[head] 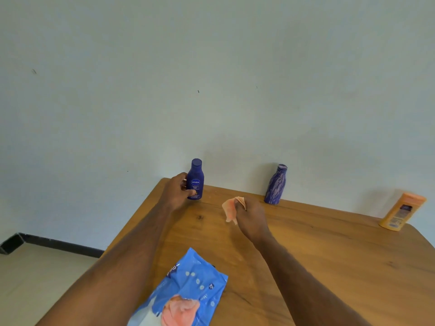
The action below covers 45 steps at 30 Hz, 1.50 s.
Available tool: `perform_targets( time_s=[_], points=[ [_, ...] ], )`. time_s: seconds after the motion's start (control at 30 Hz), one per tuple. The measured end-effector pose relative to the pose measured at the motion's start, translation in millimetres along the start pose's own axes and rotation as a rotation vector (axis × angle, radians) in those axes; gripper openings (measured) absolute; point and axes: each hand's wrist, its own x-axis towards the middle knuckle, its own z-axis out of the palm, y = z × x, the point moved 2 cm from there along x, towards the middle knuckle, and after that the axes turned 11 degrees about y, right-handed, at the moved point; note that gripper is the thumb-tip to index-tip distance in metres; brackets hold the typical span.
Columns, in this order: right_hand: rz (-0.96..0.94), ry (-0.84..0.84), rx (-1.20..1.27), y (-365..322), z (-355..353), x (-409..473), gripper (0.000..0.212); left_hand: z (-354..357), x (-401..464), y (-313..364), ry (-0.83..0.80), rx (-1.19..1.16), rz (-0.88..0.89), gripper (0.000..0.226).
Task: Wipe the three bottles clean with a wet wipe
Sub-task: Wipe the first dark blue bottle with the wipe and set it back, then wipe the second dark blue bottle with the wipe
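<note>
Three bottles stand along the far edge of the wooden table (329,255). At the far left corner my left hand (175,191) grips the dark blue Nivea bottle (196,178), fingers and thumb curled round its lower body. It is upright, at or just above the tabletop. A purple marbled bottle (275,184) stands in the middle. An orange lotion bottle (402,211) stands at the far right. My right hand (250,216) pinches a crumpled pale wet wipe (230,209) above the table, between the two blue bottles.
A blue wet-wipe pack (188,290) lies at the table's near edge between my forearms, a pink wipe (180,310) poking out of its opening. A pale wall rises right behind the bottles. The floor lies to the left of the table.
</note>
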Motion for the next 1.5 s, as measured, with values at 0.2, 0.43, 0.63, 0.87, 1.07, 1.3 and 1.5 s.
perform_targets(
  time_s=[0.2,0.43,0.63,0.87,1.07,1.3,1.5],
  points=[
    [0.041,-0.003,0.002,8.4,18.6,5.8,0.043,12.7,31.1,-4.3,-0.025,0.059,0.024,0.059],
    [0.068,0.020,0.020,25.4,21.1,13.2,0.041,20.8,49.0,-14.7,-0.035,0.057,0.003,0.059],
    [0.063,0.066,0.048,33.4,14.0,21.7,0.040,24.7,52.9,-20.7,-0.053,0.050,0.000,0.059],
    [0.077,0.139,0.088,42.3,4.2,22.3,0.036,15.5,36.1,-21.5,0.115,0.049,-0.001,0.052],
    [0.181,0.255,0.151,63.4,-23.4,25.6,0.035,28.4,-24.1,6.8,0.344,0.022,0.187,0.030],
    [0.417,0.398,0.291,107.0,-87.8,24.3,0.034,120.4,-33.4,87.6,-0.042,-0.034,0.268,0.034],
    [0.489,0.333,0.351,131.7,-130.6,20.6,0.033,185.1,-26.6,141.9,-0.013,-0.031,0.260,0.062]
  ],
)
